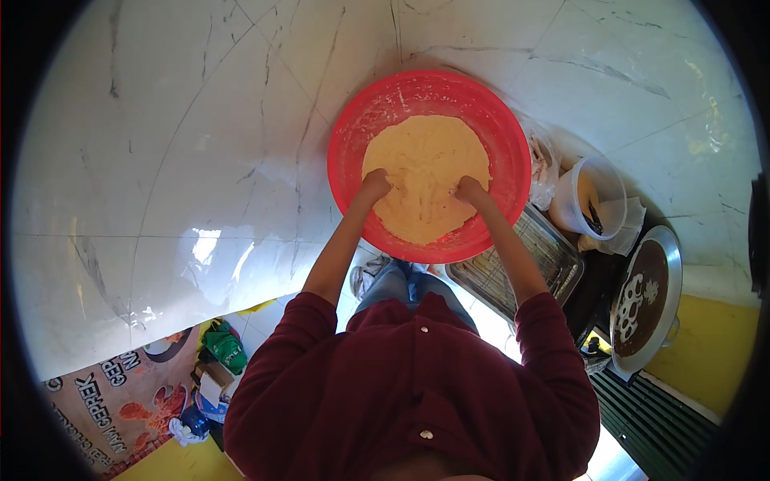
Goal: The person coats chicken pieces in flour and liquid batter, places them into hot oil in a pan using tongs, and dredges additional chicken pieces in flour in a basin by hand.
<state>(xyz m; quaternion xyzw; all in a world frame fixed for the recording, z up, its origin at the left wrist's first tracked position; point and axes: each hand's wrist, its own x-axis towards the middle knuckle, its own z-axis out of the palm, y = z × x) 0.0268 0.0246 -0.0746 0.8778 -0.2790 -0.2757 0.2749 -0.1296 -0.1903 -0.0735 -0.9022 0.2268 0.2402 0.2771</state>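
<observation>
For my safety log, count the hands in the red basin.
2: left hand in the left side of the pale powder, right hand in its right side.

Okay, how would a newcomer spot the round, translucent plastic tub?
Find the big, round red plastic basin. To its right, past a clear plastic bag and before the wide silver metal pan, sits the tub. It alone has stiff, translucent walls, with something black inside.
</observation>
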